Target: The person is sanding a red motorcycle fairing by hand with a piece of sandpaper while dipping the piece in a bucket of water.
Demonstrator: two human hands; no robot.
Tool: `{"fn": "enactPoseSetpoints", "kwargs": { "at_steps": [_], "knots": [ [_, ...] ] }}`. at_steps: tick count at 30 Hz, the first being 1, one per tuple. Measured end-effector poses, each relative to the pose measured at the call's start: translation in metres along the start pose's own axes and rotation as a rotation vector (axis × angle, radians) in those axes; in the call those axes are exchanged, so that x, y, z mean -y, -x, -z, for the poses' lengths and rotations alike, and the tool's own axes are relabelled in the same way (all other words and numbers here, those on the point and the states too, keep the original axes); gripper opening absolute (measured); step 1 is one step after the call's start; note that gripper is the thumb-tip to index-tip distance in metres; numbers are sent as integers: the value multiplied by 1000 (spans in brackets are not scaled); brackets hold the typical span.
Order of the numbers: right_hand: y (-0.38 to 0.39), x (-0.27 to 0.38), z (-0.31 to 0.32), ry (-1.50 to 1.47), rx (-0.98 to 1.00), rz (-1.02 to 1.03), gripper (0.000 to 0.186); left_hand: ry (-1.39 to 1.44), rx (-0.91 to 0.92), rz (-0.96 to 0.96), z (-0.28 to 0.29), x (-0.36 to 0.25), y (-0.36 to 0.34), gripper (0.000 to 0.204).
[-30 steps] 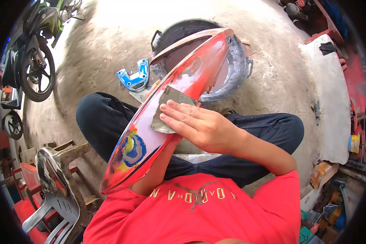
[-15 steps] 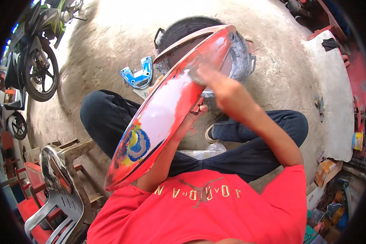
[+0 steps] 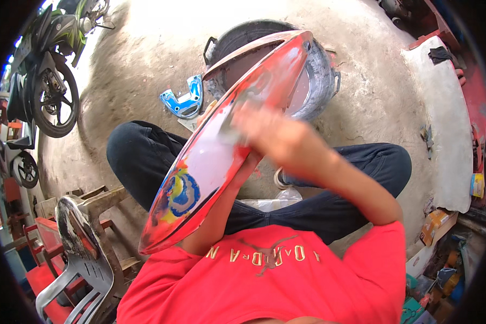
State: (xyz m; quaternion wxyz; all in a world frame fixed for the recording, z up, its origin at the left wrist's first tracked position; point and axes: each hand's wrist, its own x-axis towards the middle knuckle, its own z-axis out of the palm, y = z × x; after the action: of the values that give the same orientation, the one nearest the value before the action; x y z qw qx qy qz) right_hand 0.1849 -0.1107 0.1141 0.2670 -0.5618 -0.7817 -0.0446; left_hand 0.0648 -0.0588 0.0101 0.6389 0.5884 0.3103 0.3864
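Note:
A long, pointed motorcycle body panel [image 3: 200,156] slants across my lap. It is red, with a pale grey-white middle and bare blue and yellow rings near its lower end. My left hand [image 3: 248,163] grips it from underneath along its right edge, most of the fingers hidden. On the panel's upper face, my right hand [image 3: 275,132] is smeared by motion and presses down a small grey piece that looks like sandpaper [image 3: 230,132]. Behind the panel's upper end stands a black tub [image 3: 321,97] of murky water. Another curved panel [image 3: 237,56] leans across the tub.
A blue and white U-shaped part [image 3: 183,102] lies on the concrete floor left of the tub. Motorcycles [image 3: 54,92] stand at the far left, near a worn grey plastic chair [image 3: 86,259]. A pale slab [image 3: 443,129] and assorted clutter line the right side.
My right hand has slid down and left along the panel with the grey piece, now covering part of my left hand. The panel has barely moved.

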Motion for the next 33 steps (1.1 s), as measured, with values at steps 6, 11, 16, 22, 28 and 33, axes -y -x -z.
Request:
{"fn": "enactPoseSetpoints", "kwargs": {
  "at_steps": [6, 11, 16, 22, 28, 33],
  "knots": [
    [-24, -16, -9, -61, -27, -69, 51, 1858, 190, 476, 19, -25, -5, 32],
    [-14, -36, -5, -9, -16, -69, 51, 1359, 400, 525, 35, -4, -3, 31],
    [-15, -20, -6, -132, 8, -131, 58, 1393, 481, 509, 32, 9, 1, 31],
    [-4, -73, -7, -109, -29, -294, 44, 1317, 288, 590, 27, -8, 1, 28],
    [-22, -53, 23, -363, -198, -364, 27, 1153, 172, 606, 29, -27, 2, 25],
    [-23, -57, 30, -1040, -311, -736, 25, 1031, 380, 436, 33, -19, -1, 24]
  ]
}}
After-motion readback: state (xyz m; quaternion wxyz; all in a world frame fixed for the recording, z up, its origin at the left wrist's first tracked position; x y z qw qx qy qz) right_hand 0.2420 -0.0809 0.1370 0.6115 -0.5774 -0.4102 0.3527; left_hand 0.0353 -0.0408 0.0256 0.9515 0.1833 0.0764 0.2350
